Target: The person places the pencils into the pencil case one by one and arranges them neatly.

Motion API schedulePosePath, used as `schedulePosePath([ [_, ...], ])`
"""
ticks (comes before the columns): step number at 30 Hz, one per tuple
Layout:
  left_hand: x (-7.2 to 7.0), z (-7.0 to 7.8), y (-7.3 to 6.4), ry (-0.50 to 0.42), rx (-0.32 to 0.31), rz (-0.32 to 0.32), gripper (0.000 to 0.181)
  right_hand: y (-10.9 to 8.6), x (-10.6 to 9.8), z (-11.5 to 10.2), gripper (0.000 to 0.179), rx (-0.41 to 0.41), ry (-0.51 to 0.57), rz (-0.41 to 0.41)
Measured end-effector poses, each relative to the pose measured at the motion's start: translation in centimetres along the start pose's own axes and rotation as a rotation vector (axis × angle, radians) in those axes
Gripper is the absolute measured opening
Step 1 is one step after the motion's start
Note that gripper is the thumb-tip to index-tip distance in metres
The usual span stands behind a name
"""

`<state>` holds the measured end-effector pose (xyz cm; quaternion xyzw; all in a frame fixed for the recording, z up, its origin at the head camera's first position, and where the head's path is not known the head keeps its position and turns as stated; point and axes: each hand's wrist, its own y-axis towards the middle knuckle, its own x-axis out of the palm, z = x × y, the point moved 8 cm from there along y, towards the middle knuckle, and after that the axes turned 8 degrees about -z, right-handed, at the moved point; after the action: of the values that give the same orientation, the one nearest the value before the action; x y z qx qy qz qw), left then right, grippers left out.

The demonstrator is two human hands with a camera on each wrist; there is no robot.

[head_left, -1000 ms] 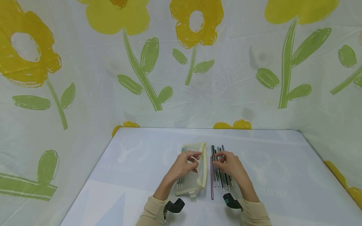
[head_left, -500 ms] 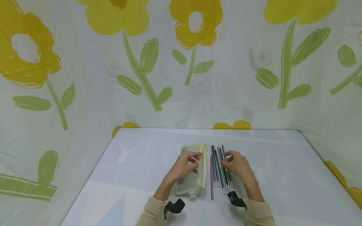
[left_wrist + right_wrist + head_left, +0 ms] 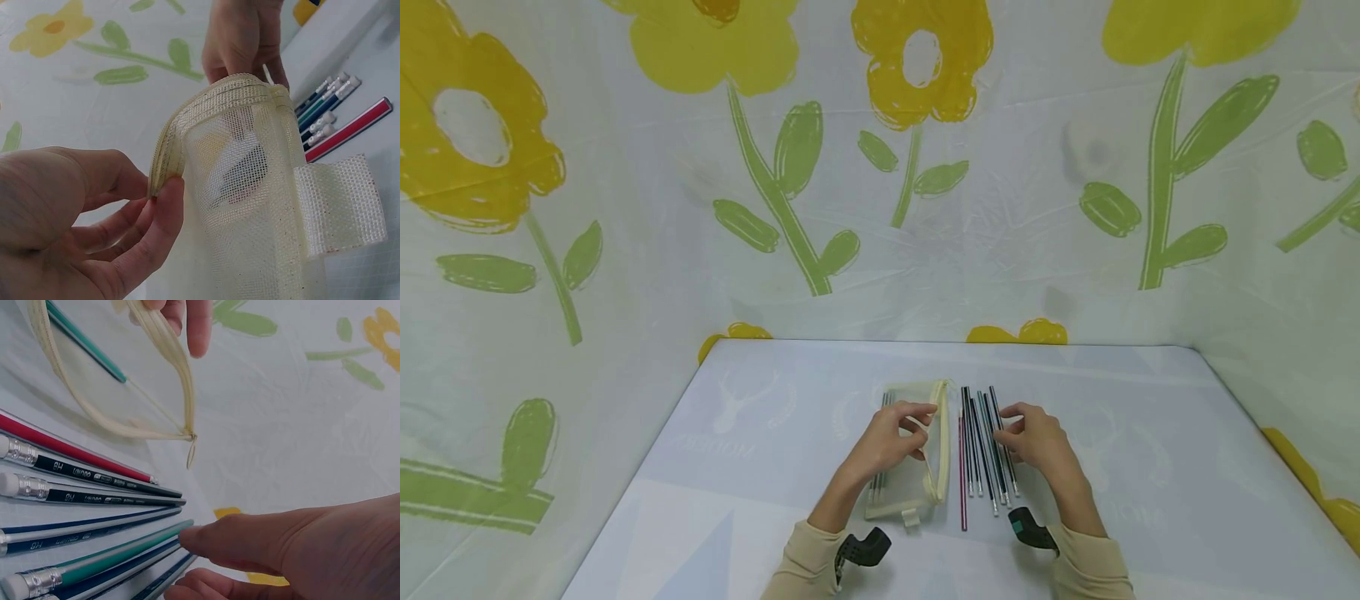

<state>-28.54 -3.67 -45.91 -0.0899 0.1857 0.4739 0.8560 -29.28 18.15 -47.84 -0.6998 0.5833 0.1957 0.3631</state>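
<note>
My left hand [image 3: 886, 437] pinches the zipped edge of a cream mesh pencil pouch [image 3: 284, 212] between thumb and fingers, holding its mouth apart. Inside, along the left side, lie several pencils [image 3: 878, 483]; a teal one [image 3: 87, 340] shows through the opening in the right wrist view. To the right of the pouch lies a row of pencils [image 3: 977, 467], dark, blue and teal, their white erasers toward the body. A red pencil [image 3: 963, 492] is nearest the pouch. My right hand [image 3: 1037, 437] is at the row's right side, thumb over the pencils, fingers apart from it.
The white table [image 3: 775, 467] has faint deer prints. A fabric tab [image 3: 344, 206] sticks out from the pouch's near end. Black wrist cameras [image 3: 867, 546] sit at both wrists. Flower-print curtains [image 3: 1015, 208] enclose the back and sides.
My right hand has moved rightward across the pencils to the row's right side, uncovering more of them. My left hand and the pouch have stayed in place.
</note>
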Motion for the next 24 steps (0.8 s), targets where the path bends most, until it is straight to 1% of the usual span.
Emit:
schedulePosePath([
  [12, -0.1, -0.1, 0.0, -0.001, -0.008, 0.002, 0.045, 0.2, 0.4, 0.8, 0.043, 0.065, -0.028, -0.013],
  [24, -0.2, -0.1, 0.0, 0.004, -0.003, 0.002, 0.045, 0.5, 0.8, 1.1, 0.043, 0.092, -0.051, 0.001],
])
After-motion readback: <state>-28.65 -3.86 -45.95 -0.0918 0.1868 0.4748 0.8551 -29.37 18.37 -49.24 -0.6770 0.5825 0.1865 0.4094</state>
